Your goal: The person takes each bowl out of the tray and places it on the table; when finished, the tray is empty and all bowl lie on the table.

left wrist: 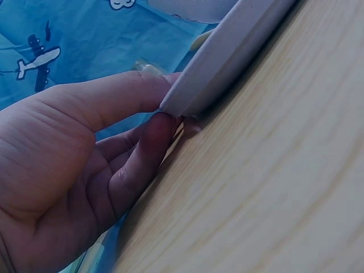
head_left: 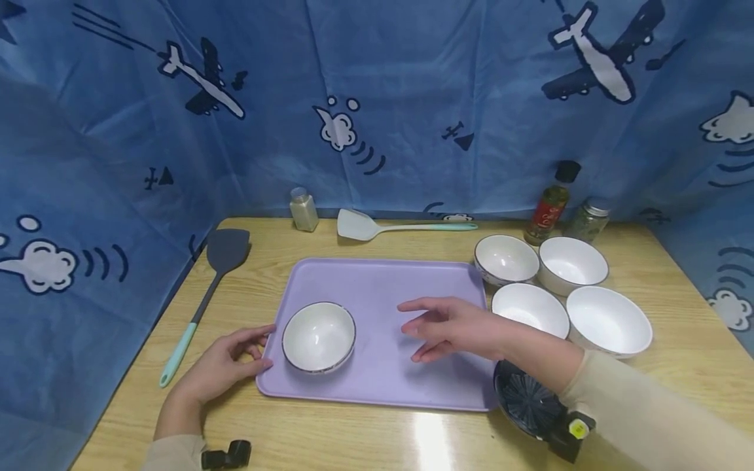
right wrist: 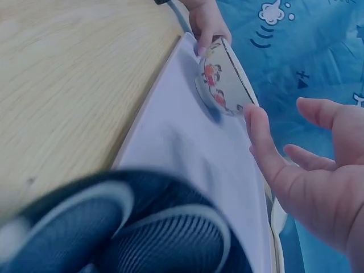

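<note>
A lavender tray (head_left: pixel 389 327) lies on the wooden table. Near its left end sits a white bowl (head_left: pixel 319 337) with a dark rim, and the right wrist view shows red flower patterns on this bowl's side (right wrist: pixel 219 85). My left hand (head_left: pixel 226 363) pinches the tray's left edge; in the left wrist view the thumb (left wrist: pixel 131 94) lies against the tray rim (left wrist: pixel 213 62), with other fingers curled at its underside. My right hand (head_left: pixel 450 327) hovers over the right half of the tray, fingers spread, holding nothing.
Right of the tray stand several white bowls (head_left: pixel 609 320) and a black bowl (head_left: pixel 527 402), partly behind my right forearm. Along the back are a shaker (head_left: pixel 304 210), a white spatula (head_left: pixel 359 226), a sauce bottle (head_left: pixel 548 209) and a jar (head_left: pixel 588 219). A dark spatula (head_left: pixel 226 248) lies left.
</note>
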`<action>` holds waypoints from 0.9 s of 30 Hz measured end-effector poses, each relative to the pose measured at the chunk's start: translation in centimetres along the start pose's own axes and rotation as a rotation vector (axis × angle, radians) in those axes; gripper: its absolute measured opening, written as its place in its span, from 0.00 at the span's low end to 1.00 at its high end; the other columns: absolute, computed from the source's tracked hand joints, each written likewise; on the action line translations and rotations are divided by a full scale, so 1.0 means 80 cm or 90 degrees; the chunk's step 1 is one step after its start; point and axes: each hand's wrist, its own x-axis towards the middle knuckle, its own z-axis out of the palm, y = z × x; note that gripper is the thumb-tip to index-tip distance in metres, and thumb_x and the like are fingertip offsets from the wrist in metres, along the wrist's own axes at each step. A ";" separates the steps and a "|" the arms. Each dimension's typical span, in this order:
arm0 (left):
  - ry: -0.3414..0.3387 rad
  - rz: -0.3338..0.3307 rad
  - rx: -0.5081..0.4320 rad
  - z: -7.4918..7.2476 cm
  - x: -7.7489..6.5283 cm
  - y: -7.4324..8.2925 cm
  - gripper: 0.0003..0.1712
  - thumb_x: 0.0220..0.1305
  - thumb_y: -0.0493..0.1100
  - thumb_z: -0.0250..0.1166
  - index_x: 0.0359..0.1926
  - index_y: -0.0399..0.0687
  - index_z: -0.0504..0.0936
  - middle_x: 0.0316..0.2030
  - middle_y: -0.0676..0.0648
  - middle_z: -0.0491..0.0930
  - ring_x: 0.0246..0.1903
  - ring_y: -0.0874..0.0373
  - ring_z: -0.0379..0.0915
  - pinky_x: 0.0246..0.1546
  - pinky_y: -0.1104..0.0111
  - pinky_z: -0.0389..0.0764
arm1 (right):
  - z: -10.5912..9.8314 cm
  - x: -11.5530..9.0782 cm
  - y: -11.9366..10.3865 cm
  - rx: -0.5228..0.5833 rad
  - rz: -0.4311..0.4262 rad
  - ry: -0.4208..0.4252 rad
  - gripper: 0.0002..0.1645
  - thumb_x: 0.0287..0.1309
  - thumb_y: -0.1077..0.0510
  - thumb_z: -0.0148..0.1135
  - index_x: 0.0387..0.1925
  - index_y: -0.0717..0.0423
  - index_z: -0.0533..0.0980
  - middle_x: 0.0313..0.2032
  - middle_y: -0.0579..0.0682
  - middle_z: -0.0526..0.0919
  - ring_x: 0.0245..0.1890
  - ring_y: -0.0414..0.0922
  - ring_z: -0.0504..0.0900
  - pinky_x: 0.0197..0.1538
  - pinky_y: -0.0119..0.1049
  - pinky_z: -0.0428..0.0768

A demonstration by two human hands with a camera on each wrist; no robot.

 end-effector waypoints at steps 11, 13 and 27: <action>0.003 -0.028 0.018 0.000 -0.001 0.004 0.37 0.58 0.49 0.74 0.67 0.50 0.74 0.50 0.44 0.79 0.41 0.59 0.75 0.46 0.74 0.73 | 0.046 0.049 -0.008 0.037 0.016 0.025 0.37 0.66 0.59 0.62 0.73 0.59 0.60 0.62 0.68 0.73 0.38 0.50 0.88 0.49 0.44 0.84; 0.002 -0.030 0.021 0.000 0.000 0.006 0.37 0.58 0.50 0.74 0.68 0.50 0.74 0.50 0.45 0.79 0.42 0.59 0.75 0.46 0.74 0.73 | 0.054 0.058 -0.007 0.041 0.016 0.039 0.38 0.66 0.60 0.62 0.73 0.60 0.60 0.61 0.68 0.74 0.37 0.50 0.88 0.49 0.45 0.84; -0.001 -0.014 0.012 0.000 -0.002 0.007 0.37 0.59 0.48 0.74 0.68 0.48 0.74 0.50 0.44 0.79 0.40 0.60 0.75 0.45 0.74 0.73 | 0.108 0.099 0.007 0.089 0.015 0.099 0.38 0.68 0.62 0.59 0.75 0.53 0.56 0.57 0.65 0.72 0.29 0.53 0.87 0.40 0.44 0.86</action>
